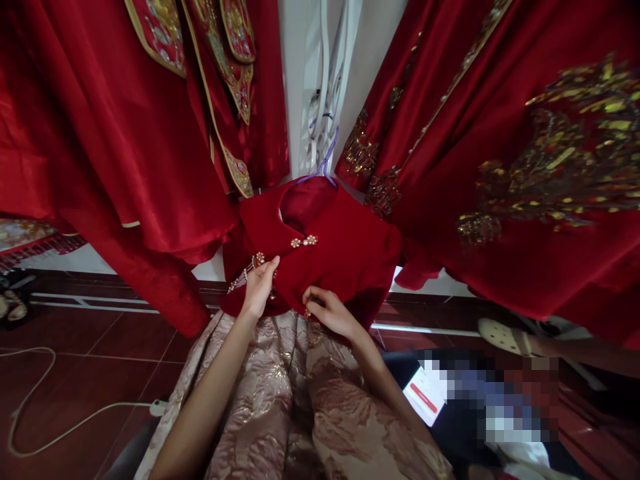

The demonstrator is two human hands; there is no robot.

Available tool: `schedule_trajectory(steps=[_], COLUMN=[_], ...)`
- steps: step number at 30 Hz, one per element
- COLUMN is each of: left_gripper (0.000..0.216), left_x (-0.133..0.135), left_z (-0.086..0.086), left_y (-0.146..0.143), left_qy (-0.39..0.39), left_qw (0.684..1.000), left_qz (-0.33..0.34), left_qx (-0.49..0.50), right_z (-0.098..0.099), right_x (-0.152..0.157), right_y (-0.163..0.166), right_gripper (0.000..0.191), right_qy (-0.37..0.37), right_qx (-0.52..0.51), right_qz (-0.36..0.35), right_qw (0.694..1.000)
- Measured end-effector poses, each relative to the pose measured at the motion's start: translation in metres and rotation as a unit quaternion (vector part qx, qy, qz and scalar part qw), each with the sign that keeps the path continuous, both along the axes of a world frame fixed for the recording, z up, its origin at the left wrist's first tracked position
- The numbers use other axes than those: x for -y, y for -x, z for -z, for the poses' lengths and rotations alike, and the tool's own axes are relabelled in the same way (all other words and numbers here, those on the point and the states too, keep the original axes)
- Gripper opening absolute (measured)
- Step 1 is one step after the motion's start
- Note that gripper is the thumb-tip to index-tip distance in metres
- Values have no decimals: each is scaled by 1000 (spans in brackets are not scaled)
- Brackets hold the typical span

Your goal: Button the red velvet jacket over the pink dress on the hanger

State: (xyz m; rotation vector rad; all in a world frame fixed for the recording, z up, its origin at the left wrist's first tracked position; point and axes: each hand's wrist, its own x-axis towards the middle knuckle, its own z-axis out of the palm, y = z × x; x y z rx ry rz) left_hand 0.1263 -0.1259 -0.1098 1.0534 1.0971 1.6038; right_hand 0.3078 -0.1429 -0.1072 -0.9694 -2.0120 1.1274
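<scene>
A red velvet-looking jacket [350, 247] hangs in front of me from a purple hanger [326, 160]. Its collar is fastened by a clasp [304, 241] of gold flowers and pearls; below that, the front is parted. My left hand [259, 288] is closed on the left front edge, thumb upward, beside another flower ornament [257, 259] with strings of beads. Lower down, my right hand [327, 311] pinches the other front edge near the hem, where a small gold ornament [307, 313] shows at the fingertips. My fingers partly hide the fabric they grip.
Red embroidered garments [115, 120] hang at left, with sequinned ones [550, 167] at right. Shiny pink-beige brocade [265, 407] lies below my hands. At lower right are a partly blurred-out person, a lit phone [425, 395] and a pale clog [504, 337]. A white cable [75, 413] crosses the tiled floor.
</scene>
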Motion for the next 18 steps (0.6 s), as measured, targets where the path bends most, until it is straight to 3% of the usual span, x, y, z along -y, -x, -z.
schedule_trajectory(steps=[2,5,10,13,18], left_gripper=[32,28,25,21,18], left_x=[1,-3,-14,-19,-28], left_z=[-19,-49,-80,-88,-92], left_y=[-1,-3,-6,-6,-4], left_qy=[-76,-192,-272,-308,-376], left_qw=[991,939,775,705,644], left_qz=[23,29,-53,-71,-39], left_qx=[-109,-283,-568,-636,-665], right_z=[-2,-3,0,1,7], right_x=[-2,-5,-11,-12,-11], right_y=[-8,-17,-26,-28,-27], right_gripper=[10,13,14,12,10], right_qy=[5,18,24,23,30], right_qx=[24,52,62,69,60], right_qz=[-22,-51,-89,-89,-62], right_qw=[999,997,994,993,996])
